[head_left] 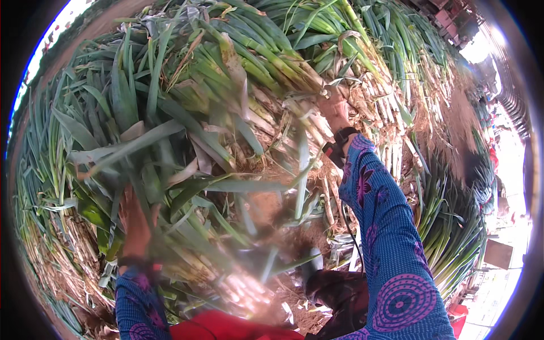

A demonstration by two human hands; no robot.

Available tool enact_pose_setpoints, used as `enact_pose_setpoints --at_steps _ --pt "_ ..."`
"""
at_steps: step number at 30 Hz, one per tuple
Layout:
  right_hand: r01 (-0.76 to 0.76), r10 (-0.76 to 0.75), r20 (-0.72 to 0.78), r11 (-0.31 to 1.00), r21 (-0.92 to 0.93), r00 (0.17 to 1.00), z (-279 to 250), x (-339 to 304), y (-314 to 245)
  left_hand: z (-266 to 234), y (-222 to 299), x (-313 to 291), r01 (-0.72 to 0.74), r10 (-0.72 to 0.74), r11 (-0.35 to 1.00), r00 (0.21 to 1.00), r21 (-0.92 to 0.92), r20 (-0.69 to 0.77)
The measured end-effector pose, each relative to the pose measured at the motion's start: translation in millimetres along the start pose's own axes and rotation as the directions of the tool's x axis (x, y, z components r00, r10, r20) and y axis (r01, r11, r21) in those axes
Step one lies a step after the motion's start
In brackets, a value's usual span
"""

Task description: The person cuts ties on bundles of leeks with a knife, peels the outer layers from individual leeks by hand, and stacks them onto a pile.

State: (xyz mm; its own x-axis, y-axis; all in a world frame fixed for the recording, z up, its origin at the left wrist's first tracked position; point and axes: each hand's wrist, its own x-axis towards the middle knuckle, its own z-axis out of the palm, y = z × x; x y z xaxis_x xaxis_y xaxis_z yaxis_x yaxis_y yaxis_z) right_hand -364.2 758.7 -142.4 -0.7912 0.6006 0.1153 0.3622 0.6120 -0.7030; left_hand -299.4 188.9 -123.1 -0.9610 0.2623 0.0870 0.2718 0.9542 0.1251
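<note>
Long green onions [249, 39] with broad green leaves and pale stalks lie heaped in front of me. My left hand [136, 221] is at the lower left, closed round the leaves of a bunch of green onions [221, 272] whose white ends point down toward my lap. Leaves cover part of its fingers. Farther off, my right hand [334, 110] reaches across the pile and grips pale stalks, its fingertips partly hidden among them. A dark band [343, 139] circles the right wrist. Both sleeves are blue with purple patterns. A blurry patch softens the middle of the picture.
More green onions stand piled at the left [73, 243] and the right [447, 226]. Bare brown soil [462, 133] shows at the right. Below are my dark shoe [340, 294] and red clothing [238, 327]. A thin dark cord [348, 226] hangs beside my right arm.
</note>
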Motion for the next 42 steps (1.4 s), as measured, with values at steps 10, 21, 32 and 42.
enact_pose_setpoints --at_steps 10,21,32,42 --pt "0.141 -0.11 0.138 0.959 -0.246 0.984 -3.6 10.8 -14.8 1.9 -1.4 -2.4 0.112 -0.112 0.994 0.994 -0.002 0.006" --pt "-0.092 0.024 0.242 0.958 0.271 0.97 -12.9 16.3 -19.1 14.7 -12.9 -3.1 0.079 -0.079 0.996 0.997 0.032 -0.02" --pt "0.006 0.084 0.381 0.973 -0.229 0.921 -24.8 29.4 -37.6 3.9 4.9 0.1 0.1 -0.1 0.995 0.995 -0.029 0.009" --pt "0.528 -0.499 0.187 0.734 -0.427 0.846 -29.5 9.7 4.3 18.5 -5.3 0.6 0.1 -0.099 0.994 0.995 0.052 -0.016"
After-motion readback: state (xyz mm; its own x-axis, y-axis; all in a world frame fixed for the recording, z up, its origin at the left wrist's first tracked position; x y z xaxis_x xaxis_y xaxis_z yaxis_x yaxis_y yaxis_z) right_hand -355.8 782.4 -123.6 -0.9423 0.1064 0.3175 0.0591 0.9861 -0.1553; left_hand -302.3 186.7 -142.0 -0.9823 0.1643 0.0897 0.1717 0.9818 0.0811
